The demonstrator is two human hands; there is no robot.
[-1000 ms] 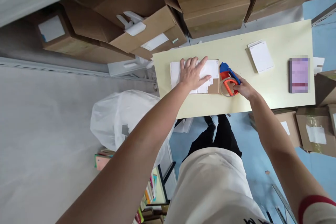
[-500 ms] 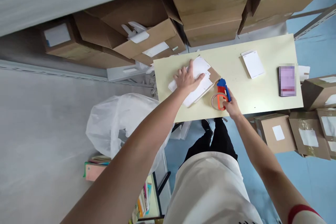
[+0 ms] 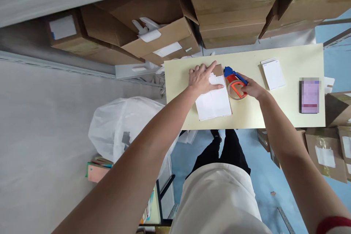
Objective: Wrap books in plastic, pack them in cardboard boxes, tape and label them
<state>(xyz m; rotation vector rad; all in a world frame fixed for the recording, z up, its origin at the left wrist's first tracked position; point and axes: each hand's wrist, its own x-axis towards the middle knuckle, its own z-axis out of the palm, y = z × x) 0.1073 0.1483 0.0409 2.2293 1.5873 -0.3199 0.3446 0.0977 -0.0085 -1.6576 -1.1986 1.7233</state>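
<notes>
My left hand (image 3: 203,79) lies with fingers spread on a small cardboard box (image 3: 218,69) that has white paper (image 3: 214,102) over most of its top. A blue and orange-red tape dispenser (image 3: 233,76), with a roll of tape on it, is gripped by its blue handle in my right hand (image 3: 252,87). The dispenser's blue head is just right of the box's upper right corner; whether it touches the box I cannot tell. The box rests on a pale yellow table (image 3: 246,117).
A stack of white cards (image 3: 273,74) and a dark-edged, blurred-out item (image 3: 309,95) lie on the table's right. Large cartons (image 3: 227,11) stand along the back. More boxes (image 3: 325,153) sit at the right, and a white plastic bag (image 3: 115,128) hangs at the left.
The box has turned to sit straighter on the table. My left hand has shifted over its upper left part. The tape dispenser has moved up and right, its head now tilted left.
</notes>
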